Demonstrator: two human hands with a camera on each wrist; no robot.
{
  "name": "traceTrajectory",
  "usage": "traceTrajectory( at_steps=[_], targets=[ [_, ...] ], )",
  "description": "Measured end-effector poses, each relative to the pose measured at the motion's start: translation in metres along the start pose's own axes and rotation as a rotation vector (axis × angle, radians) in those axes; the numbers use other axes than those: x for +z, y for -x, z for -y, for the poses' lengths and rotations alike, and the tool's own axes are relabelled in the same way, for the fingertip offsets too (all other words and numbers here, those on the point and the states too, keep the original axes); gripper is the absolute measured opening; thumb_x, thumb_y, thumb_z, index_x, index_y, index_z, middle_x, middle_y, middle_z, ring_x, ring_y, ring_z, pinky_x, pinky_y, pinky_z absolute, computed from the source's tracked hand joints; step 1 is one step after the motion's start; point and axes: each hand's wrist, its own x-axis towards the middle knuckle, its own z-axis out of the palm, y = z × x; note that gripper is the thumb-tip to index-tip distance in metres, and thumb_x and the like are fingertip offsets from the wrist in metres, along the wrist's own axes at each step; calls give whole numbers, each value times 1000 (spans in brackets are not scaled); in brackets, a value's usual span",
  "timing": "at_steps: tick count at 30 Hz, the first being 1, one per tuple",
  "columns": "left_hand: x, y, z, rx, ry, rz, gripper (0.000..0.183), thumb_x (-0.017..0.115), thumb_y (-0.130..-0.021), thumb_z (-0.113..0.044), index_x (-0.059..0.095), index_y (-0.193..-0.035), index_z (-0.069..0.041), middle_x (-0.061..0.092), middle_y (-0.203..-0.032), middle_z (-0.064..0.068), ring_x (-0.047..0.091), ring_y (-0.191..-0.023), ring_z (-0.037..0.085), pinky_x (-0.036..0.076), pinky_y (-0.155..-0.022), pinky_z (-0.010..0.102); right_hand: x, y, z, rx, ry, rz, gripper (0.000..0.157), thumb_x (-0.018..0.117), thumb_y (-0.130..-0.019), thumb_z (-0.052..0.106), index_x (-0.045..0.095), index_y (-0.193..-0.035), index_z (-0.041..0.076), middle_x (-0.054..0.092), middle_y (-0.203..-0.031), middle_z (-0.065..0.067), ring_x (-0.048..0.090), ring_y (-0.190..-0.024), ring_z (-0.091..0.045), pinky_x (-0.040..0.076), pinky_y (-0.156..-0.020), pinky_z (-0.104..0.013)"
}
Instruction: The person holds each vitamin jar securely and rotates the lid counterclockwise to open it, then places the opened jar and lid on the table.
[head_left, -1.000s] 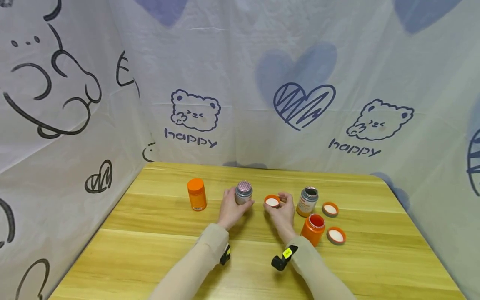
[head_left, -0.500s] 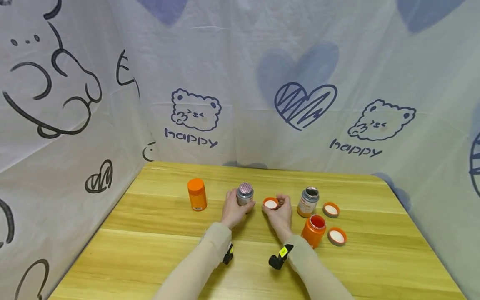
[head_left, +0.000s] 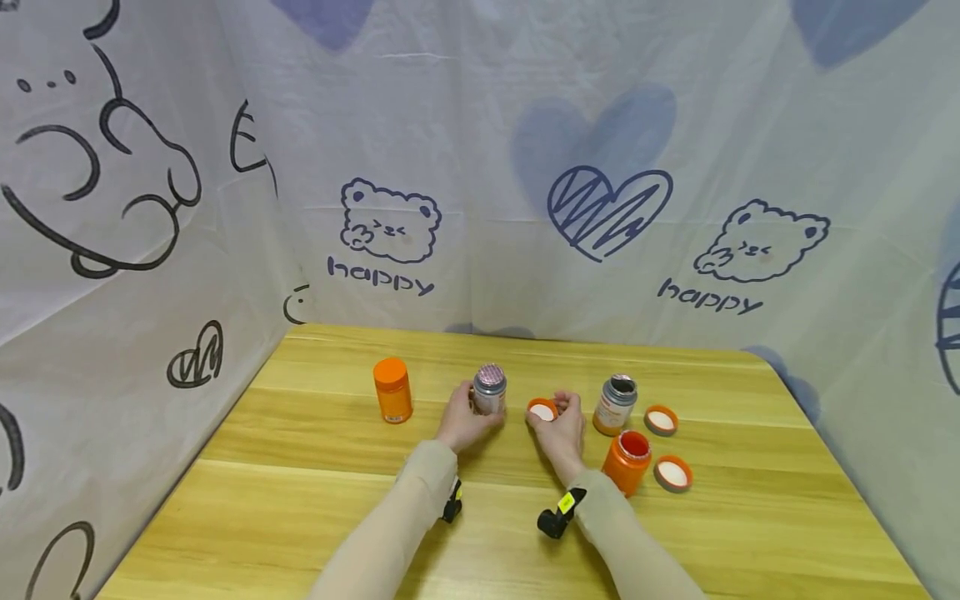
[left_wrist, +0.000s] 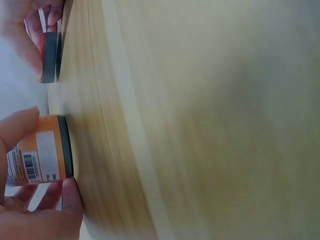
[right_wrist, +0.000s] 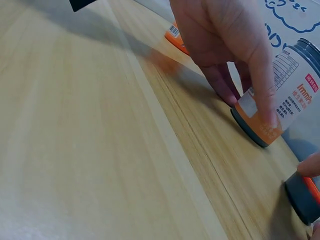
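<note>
A grey-necked supplement bottle [head_left: 490, 393] with a foil seal on its mouth stands upright on the table. My left hand [head_left: 461, 421] is around its lower part, thumb on the near side, fingers at the left and behind. In the right wrist view the bottle [right_wrist: 295, 95] shows a white and orange label and a dark base. Just to its right, my right hand [head_left: 562, 429] pinches an orange and grey screw lid [head_left: 542, 409], white inside facing up. The left wrist view shows that lid [left_wrist: 50, 57] edge-on, low at the tabletop.
A capped orange bottle [head_left: 392, 390] stands at the left. To the right are an open grey-necked bottle [head_left: 615, 405] and an open orange bottle [head_left: 627, 462], with two upturned lids [head_left: 661, 420] beside them. Behind the wooden table [head_left: 300, 500] hangs a printed cloth [head_left: 480, 167].
My left hand has shifted slightly down and left around the foil-sealed bottle, so more of its label shows. My right hand has brought the lid a little nearer and left.
</note>
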Motion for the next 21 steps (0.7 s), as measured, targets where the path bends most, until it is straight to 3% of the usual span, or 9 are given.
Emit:
traceTrajectory(
  at_steps=[12,21],
  targets=[
    [-7,-1,-1,-11,-51,50,62,85,-77,-10,53,-129,4,62,-127,25,58,-121,38,45,-109,53,-2,0,0,-13,23,15,67,85,-71,0,48,-127,0,60,-124,-24,57,-120,-39,44,-105,-52],
    [-9,0,-8,-21,-109,64,56,85,-79,-12,57,-125,3,61,-127,24,58,-120,38,46,-107,52,-1,-1,-3,-15,52,13,63,83,-72,-2,50,-126,0,61,-126,-25,58,-120,-39,45,-105,-52]
  ],
)
